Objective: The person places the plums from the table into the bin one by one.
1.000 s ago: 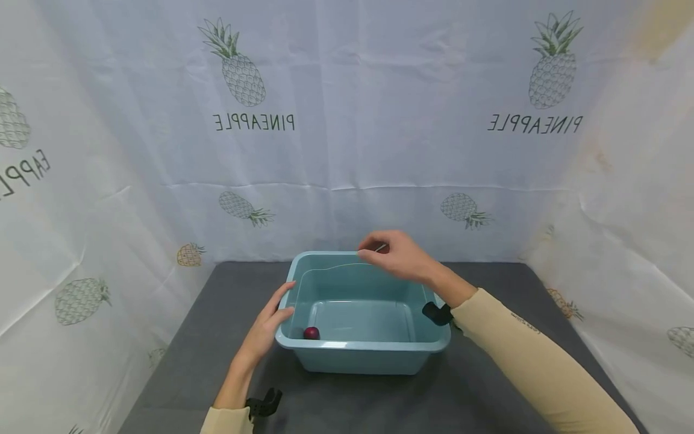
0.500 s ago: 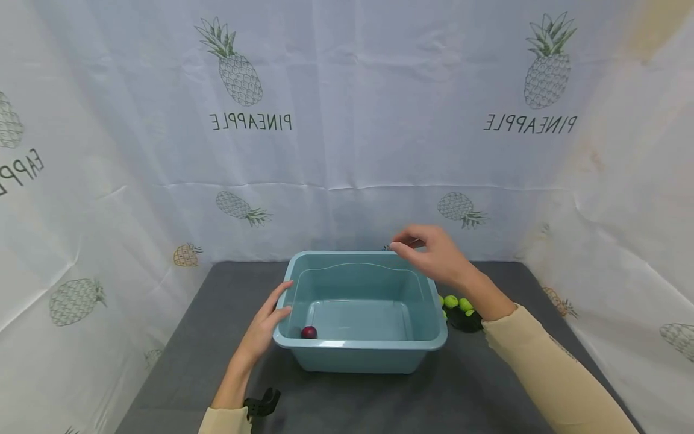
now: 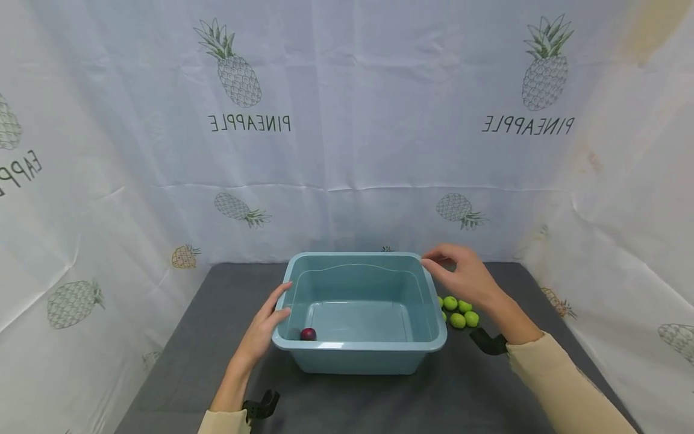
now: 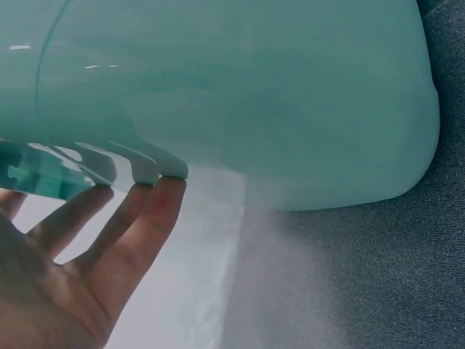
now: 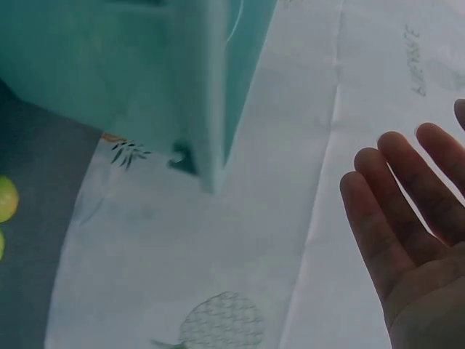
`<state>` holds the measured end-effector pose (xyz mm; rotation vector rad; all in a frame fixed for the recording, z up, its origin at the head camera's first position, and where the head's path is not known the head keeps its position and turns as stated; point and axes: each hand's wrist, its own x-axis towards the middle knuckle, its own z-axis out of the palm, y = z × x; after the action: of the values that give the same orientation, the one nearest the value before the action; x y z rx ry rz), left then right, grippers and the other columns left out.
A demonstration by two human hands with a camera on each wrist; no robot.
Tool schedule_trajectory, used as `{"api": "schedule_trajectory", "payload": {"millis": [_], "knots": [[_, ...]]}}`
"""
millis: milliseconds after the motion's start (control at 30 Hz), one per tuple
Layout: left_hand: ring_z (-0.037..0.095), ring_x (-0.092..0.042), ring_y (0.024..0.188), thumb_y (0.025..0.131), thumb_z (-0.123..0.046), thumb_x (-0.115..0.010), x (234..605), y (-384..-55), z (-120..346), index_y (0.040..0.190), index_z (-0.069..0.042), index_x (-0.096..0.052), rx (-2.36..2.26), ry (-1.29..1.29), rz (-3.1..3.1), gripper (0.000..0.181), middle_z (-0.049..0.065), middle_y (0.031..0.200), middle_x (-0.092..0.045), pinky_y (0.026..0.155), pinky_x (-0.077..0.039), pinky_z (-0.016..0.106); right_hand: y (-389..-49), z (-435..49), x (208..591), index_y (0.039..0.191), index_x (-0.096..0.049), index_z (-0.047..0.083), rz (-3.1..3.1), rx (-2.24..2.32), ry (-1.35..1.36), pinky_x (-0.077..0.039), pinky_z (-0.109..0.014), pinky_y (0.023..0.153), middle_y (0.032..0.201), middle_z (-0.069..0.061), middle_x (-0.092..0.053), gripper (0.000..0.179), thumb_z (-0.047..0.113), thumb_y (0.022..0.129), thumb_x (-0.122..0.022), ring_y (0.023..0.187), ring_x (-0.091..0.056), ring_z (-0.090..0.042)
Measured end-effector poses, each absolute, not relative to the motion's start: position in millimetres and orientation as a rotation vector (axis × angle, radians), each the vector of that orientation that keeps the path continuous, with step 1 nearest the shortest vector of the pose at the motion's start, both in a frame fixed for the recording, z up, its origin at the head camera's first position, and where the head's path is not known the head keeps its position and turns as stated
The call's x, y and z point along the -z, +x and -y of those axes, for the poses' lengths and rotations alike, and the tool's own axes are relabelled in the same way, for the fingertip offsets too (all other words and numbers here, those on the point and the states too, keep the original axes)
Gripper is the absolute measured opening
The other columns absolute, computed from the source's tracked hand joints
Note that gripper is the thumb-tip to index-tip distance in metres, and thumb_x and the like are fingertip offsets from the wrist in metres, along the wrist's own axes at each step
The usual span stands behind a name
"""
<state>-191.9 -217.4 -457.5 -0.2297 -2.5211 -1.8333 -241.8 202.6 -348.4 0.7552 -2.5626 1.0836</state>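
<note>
A light blue plastic basin (image 3: 358, 355) stands on the dark table. One small dark red round fruit (image 3: 308, 334) lies inside its near left corner. My left hand (image 3: 265, 328) touches the basin's left rim; the left wrist view shows its nearly straight fingers (image 4: 149, 233) against the outer wall under the lip. Beside the far right corner of the basin is my right hand (image 3: 466, 274), holding nothing. Its extended fingers (image 5: 370, 218) appear apart from the basin in the right wrist view. Below that hand, several small green round fruits (image 3: 458, 320) lie on the table.
A dark grey cloth covers the table (image 3: 184, 361). White pineapple-print sheets (image 3: 347, 120) hang behind and on both sides. Black straps with camera mounts sit on my left wrist (image 3: 262, 405) and right wrist (image 3: 488, 342).
My right hand has moved right, from above the basin's far rim to beyond its far right corner, and lowered lately. The green fruits have come into view. My left hand keeps its place.
</note>
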Motion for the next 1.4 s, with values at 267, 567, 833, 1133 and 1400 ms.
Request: {"api": "schedule_trajectory", "payload": {"millis": [267,567,833,1133,1400], "knots": [[0.043,-0.018,0.151,0.107,-0.025,-0.045,457.8,-191.5,217.5,0.158,-0.024,-0.034,1.832,-0.237,2.512,0.052,0.012,0.168,-0.018,0.110,-0.019,0.075,-242.7,-225.0,377.2,0.111,-0.073,0.007,2.545,-1.057,0.678,-0.054,-0.048,0.085,0.107,-0.005,-0.072,0.017,0.018,0.100,-0.066,0.096,-0.067,-0.024],[0.043,-0.018,0.151,0.107,-0.025,-0.045,456.4,-191.3,217.5,0.158,-0.023,-0.034,1.829,-0.239,2.514,0.052,0.013,0.168,-0.018,0.110,-0.018,0.075,-243.5,-252.6,416.7,0.115,-0.071,0.005,2.605,-1.086,0.469,-0.054,-0.036,0.086,0.108,-0.008,-0.071,0.024,0.024,0.102,-0.064,0.099,-0.067,-0.028],[0.043,-0.019,0.151,0.107,-0.025,-0.045,456.4,-191.9,217.7,0.158,-0.024,-0.034,1.843,-0.230,2.520,0.052,0.012,0.168,-0.017,0.110,-0.021,0.074,-245.5,-273.1,444.8,0.115,-0.070,0.004,2.666,-1.089,0.339,-0.055,-0.046,0.086,0.110,-0.013,-0.071,0.026,0.024,0.102,-0.064,0.100,-0.068,-0.032],[0.043,-0.018,0.151,0.107,-0.025,-0.044,458.4,-192.1,218.4,0.158,-0.023,-0.033,1.849,-0.247,2.513,0.052,0.013,0.168,-0.017,0.110,-0.022,0.074,-248.6,-290.8,472.2,0.117,-0.069,0.000,2.710,-1.082,0.303,-0.054,-0.053,0.084,0.110,-0.016,-0.071,0.028,0.023,0.101,-0.065,0.100,-0.068,-0.035],[0.044,-0.018,0.151,0.107,-0.025,-0.044,460.3,-192.7,218.4,0.158,-0.024,-0.033,1.840,-0.243,2.513,0.052,0.013,0.168,-0.017,0.109,-0.021,0.075,-253.0,-303.3,497.7,0.115,-0.070,0.000,2.757,-1.059,0.245,-0.054,-0.053,0.083,0.109,-0.017,-0.071,0.027,0.021,0.100,-0.067,0.101,-0.067,-0.038]]}}
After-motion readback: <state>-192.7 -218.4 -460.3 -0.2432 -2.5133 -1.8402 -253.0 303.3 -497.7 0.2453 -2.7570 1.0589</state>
